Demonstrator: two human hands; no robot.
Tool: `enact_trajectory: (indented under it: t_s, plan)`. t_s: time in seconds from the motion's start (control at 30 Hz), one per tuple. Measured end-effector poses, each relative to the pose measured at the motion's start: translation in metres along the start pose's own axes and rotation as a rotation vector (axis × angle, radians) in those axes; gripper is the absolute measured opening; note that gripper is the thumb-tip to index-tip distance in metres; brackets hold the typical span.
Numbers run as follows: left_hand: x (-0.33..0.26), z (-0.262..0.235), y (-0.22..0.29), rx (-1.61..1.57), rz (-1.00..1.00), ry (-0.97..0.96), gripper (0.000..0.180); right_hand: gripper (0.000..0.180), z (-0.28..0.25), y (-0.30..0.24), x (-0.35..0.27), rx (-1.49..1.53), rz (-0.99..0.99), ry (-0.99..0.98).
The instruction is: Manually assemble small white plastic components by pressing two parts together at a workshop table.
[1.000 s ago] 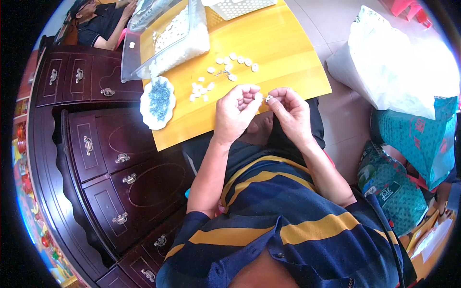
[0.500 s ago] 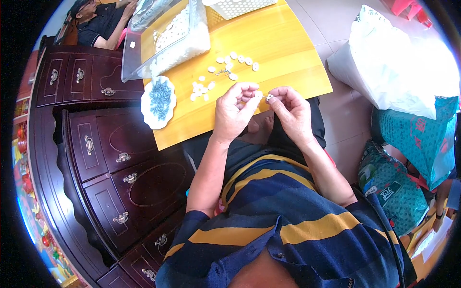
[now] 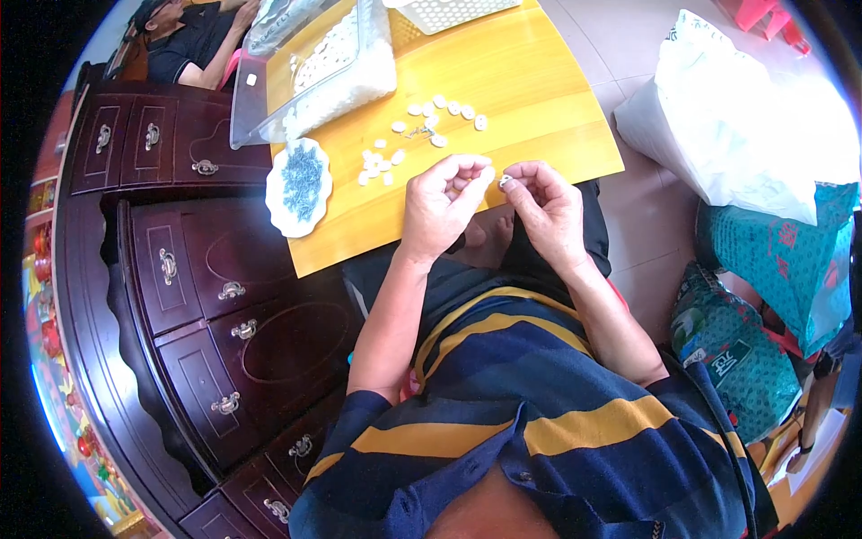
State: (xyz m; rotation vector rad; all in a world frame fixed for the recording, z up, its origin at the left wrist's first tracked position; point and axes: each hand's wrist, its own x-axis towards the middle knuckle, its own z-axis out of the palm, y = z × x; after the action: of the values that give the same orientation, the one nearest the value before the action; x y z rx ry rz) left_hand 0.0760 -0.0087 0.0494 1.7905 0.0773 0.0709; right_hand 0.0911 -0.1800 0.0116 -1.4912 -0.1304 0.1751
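Over the near edge of the yellow table (image 3: 539, 90), my two hands are held close together, fingertips a small gap apart. My left hand (image 3: 440, 199) pinches a small white piece (image 3: 488, 173), mostly covered by the fingers. Between thumb and forefinger, my right hand (image 3: 548, 211) grips a small white round disc (image 3: 505, 181) with a dark opening. Beyond the hands lie several white oval discs (image 3: 467, 112), with a little pile of metal screws (image 3: 419, 133) among them. Smaller white caps (image 3: 370, 164) are grouped to the left.
A scalloped white dish (image 3: 278, 202) of bluish metal screws stands at the table's left edge. Behind it is a clear bin (image 3: 368, 81) of white pieces, beside a white basket (image 3: 458, 13). Dark drawers (image 3: 189, 269) flank the left; a white sack (image 3: 709, 126) stands right. Another person (image 3: 193, 45) sits far left.
The thin pin visible between my fingertips half a second ago no longer shows clearly. My fingertips are slightly further apart; the disc in my right hand has turned a little.
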Motion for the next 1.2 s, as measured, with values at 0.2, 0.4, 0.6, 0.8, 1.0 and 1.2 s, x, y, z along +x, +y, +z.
enact_trajectory:
  t_s: [0.2, 0.4, 0.6, 0.8, 1.0, 1.2]
  plan:
    - [0.0, 0.003, -0.002, -0.021, -0.001, 0.002, 0.015, 0.012, -0.001, 0.002, 0.001, -0.015, 0.002, 0.007]
    - [-0.002, 0.003, -0.002, -0.017, 0.008, -0.033, 0.014, 0.011, 0.001, -0.001, 0.0, 0.04, 0.019, -0.014]
    - [0.0, 0.003, 0.006, 0.116, 0.082, -0.048, 0.015, 0.015, 0.001, 0.005, 0.002, 0.105, 0.092, -0.036]
    - [0.001, 0.004, 0.017, 0.29, 0.176, -0.093, 0.021, 0.019, 0.0, 0.003, 0.004, 0.469, 0.301, -0.114]
    - [-0.003, 0.017, 0.021, 0.598, 0.354, -0.064, 0.042, 0.019, -0.004, -0.001, 0.004, 0.552, 0.263, -0.167]
    - [0.0, 0.017, 0.012, 0.743, 0.523, -0.022, 0.039, 0.015, -0.004, 0.004, 0.002, 0.572, 0.294, -0.134]
